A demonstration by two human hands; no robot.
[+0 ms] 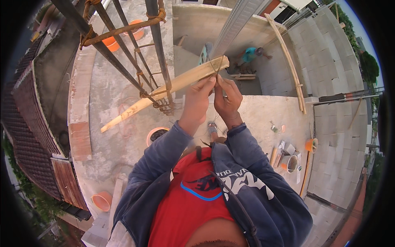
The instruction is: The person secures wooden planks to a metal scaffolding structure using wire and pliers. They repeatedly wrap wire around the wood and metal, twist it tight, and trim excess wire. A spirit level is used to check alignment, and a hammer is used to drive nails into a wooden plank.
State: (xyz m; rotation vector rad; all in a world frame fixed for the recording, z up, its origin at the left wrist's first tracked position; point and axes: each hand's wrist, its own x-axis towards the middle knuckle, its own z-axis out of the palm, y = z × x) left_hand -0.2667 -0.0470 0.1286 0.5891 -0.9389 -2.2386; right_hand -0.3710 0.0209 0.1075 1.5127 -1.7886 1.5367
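Observation:
A thin dark wire loops around the right end of a pale wooden plank. My left hand is closed, its thumb and fingers pinching the wire just below the plank. Right beside it, my right hand pinches the wire too, fingertips close to the left ones. The plank slopes down to the left and meets an upright rebar cage of dark bars. Behind the plank's right end rises a grey metal post; whether the wire goes round it, I cannot tell.
A drop opens beyond the slab edge, where a person in a teal shirt is below. Long wooden poles lean by the block wall. Buckets stand at right, an orange one at lower left.

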